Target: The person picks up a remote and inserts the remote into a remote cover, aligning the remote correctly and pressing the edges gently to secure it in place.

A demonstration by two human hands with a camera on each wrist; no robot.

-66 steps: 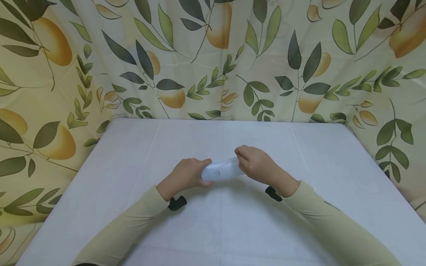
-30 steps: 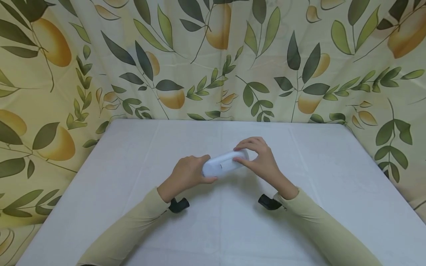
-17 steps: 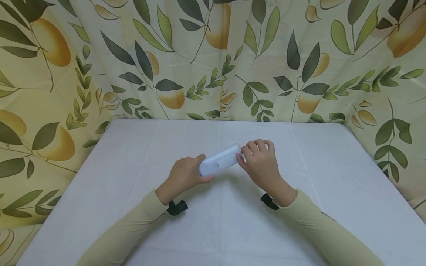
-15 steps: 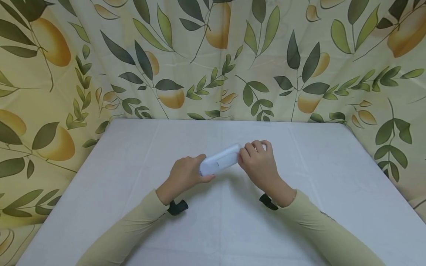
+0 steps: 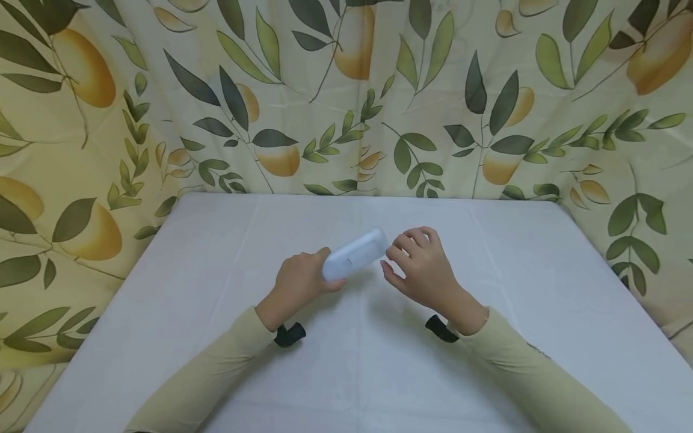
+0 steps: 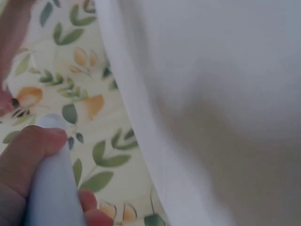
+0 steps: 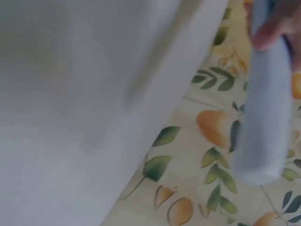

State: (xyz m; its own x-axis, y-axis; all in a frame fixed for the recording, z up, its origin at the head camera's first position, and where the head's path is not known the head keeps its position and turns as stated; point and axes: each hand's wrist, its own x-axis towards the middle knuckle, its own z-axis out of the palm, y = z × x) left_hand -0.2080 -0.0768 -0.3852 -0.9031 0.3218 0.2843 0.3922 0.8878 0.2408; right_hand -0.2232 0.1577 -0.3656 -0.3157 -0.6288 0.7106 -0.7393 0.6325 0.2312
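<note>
A long, pale bluish-white case (image 5: pixel 356 254) with rounded ends and a small dark mark on its side is held above the table, its right end tilted up. My left hand (image 5: pixel 299 279) grips its left end. In the left wrist view the thumb lies across the case (image 6: pixel 54 188) and fingertips show on its other side. My right hand (image 5: pixel 423 267) is just right of the case's free end, fingers loosely bent and thumb apart, with nothing visible in them. In the right wrist view the case (image 7: pixel 265 108) looks slightly blurred; my right fingers are out of that view.
A white-covered table (image 5: pixel 271 379) lies below both hands, with their shadows on it. Behind and beside it hangs a curtain (image 5: pixel 433 108) printed with leaves and orange fruit. A black wrist camera (image 5: pixel 289 335) sits on the left wrist, another black camera (image 5: pixel 441 329) on the right.
My right hand, which was touching the right end of the case, has come away from it and its thumb has spread. The case has shifted slightly left and tilted up more.
</note>
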